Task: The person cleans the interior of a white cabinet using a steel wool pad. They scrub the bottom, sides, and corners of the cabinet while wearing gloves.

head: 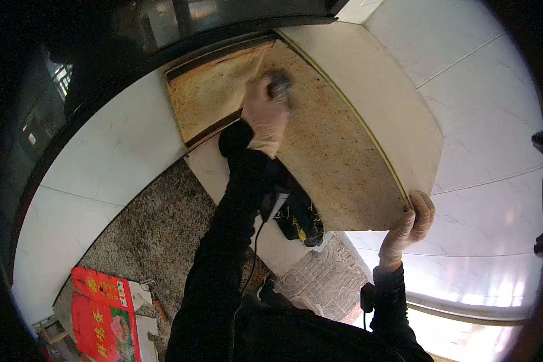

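My left hand (266, 115), in a thin pale glove, grips a dark, shiny scouring pad (280, 83), blurred so that its exact kind is unclear. It is over the upper part of a stained, brown-speckled panel (330, 149), which resembles a cabinet door's inner face. Along one side of this panel runs a narrow yellowish edge strip (366, 120). Also gloved, my right hand (407, 226) holds the panel's lower right corner, thumb on the speckled face and fingers over the edge. Beside the left hand lies a stained recess (212, 95) with a dark frame.
White marbled tiles (484, 149) flank the right side; a glossy black surface (163, 27) curves across the top. On the speckled floor (149, 226) lies a flattened red carton (97, 316) bearing writing, next to a wooden handle (160, 311). A cable (253, 258) hangs along my left arm.
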`<state>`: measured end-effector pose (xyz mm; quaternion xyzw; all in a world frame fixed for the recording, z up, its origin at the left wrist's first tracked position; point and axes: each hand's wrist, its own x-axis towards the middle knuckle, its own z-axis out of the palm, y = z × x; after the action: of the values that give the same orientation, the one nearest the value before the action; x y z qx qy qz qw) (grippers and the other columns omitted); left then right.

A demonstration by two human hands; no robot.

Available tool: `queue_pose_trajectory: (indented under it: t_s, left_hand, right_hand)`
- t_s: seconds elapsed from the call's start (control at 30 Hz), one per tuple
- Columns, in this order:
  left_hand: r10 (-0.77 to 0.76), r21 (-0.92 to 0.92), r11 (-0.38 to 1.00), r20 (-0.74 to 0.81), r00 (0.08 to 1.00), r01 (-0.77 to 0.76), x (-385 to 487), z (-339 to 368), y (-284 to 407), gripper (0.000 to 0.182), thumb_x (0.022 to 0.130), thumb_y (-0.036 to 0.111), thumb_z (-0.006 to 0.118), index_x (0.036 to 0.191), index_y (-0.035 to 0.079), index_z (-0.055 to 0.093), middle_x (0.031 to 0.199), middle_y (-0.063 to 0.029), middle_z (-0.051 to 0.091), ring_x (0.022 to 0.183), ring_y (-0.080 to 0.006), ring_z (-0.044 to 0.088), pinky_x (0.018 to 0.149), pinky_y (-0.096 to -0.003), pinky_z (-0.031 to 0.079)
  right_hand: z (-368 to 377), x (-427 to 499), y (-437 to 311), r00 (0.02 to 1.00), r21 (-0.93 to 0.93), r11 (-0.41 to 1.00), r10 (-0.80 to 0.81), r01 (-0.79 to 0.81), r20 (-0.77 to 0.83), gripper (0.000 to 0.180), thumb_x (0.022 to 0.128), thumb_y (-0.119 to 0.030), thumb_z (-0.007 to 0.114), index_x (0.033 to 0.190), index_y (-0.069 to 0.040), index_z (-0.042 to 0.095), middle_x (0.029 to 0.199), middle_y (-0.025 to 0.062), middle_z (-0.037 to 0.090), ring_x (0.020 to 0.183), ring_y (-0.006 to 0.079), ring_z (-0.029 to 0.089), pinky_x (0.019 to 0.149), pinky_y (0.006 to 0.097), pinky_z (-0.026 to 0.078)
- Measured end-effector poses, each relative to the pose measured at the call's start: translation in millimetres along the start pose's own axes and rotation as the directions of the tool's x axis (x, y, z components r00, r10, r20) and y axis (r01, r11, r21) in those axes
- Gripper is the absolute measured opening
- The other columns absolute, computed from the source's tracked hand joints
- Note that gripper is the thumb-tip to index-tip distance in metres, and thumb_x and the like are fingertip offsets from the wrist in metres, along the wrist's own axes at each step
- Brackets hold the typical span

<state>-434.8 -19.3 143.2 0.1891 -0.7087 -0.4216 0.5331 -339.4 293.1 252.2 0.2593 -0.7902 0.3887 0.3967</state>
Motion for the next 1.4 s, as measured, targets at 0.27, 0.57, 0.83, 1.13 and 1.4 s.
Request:
queue_pose_trajectory:
  t_s: [0.27, 0.57, 0.83, 1.13, 1.4]
  left_hand:
    - [-0.433, 0.049, 0.901, 0.044, 0.9, 0.431, -21.5, -5.2, -42.0, 0.033, 0.084, 0.003, 0.057, 0.116, -0.005, 0.056, 0.117, -0.0251, 0.053, 0.109, -0.0408, 0.051, 0.092, -0.0492, 0.043]
    - [-0.663, -0.281, 0.601, 0.347, 0.663, 0.748, -54.2, -19.9, -34.6, 0.05, 0.097, 0.02, 0.053, 0.141, 0.001, 0.037, 0.145, -0.015, 0.035, 0.132, -0.0282, 0.037, 0.103, -0.042, 0.041]
    - [-0.699, -0.601, 0.069, 0.54, 0.468, 0.796, -86.8, -127.6, 21.5, 0.041, 0.1, 0.021, 0.047, 0.135, 0.0, 0.042, 0.13, -0.0135, 0.05, 0.119, -0.0254, 0.05, 0.101, -0.0383, 0.045]
    - [-0.639, -0.691, -0.165, 0.618, 0.457, 0.704, -142.3, -179.5, 23.1, 0.032, 0.1, 0.022, 0.045, 0.127, 0.004, 0.047, 0.119, -0.0106, 0.053, 0.105, -0.0253, 0.055, 0.092, -0.0406, 0.049]
    - [-0.532, -0.712, 0.063, 0.569, 0.627, 0.699, -150.2, -199.5, 4.2, 0.031, 0.097, 0.024, 0.053, 0.124, 0.007, 0.05, 0.115, -0.0087, 0.055, 0.104, -0.024, 0.056, 0.091, -0.041, 0.049]
  right_hand:
    - [-1.7, -0.3, 0.2, 1.0, -0.009, 1.0, 0.01, -0.01, 0.008, 0.042, 0.091, -0.042, 0.06, 0.1, -0.002, 0.064, 0.106, 0.0111, 0.056, 0.1, 0.0246, 0.055, 0.086, 0.035, 0.045]
    - [-7.7, 6.0, -4.6, 0.997, 0.007, 0.999, -0.049, 0.049, 0.061, 0.031, 0.089, -0.032, 0.063, 0.104, -0.004, 0.065, 0.11, 0.011, 0.056, 0.105, 0.0244, 0.054, 0.089, 0.0348, 0.046]
    - [-30.1, -29.2, -77.0, 0.978, -0.026, 0.985, -0.165, 0.17, 0.131, 0.022, 0.086, -0.013, 0.062, 0.106, -0.004, 0.062, 0.12, 0.0142, 0.057, 0.108, 0.0289, 0.055, 0.093, 0.0412, 0.044]
    - [164.3, -169.8, -83.3, 0.585, 0.369, 0.535, 0.316, -0.76, 0.747, 0.062, 0.088, -0.022, 0.068, 0.14, -0.002, 0.039, 0.132, 0.0162, 0.051, 0.12, 0.0274, 0.051, 0.097, 0.0374, 0.044]
    - [197.9, -164.8, -115.6, 0.644, 0.576, 0.289, 0.375, -0.765, 0.667, 0.044, 0.092, -0.011, 0.062, 0.132, -0.001, 0.046, 0.118, 0.0128, 0.057, 0.101, 0.0204, 0.057, 0.083, 0.0332, 0.05]
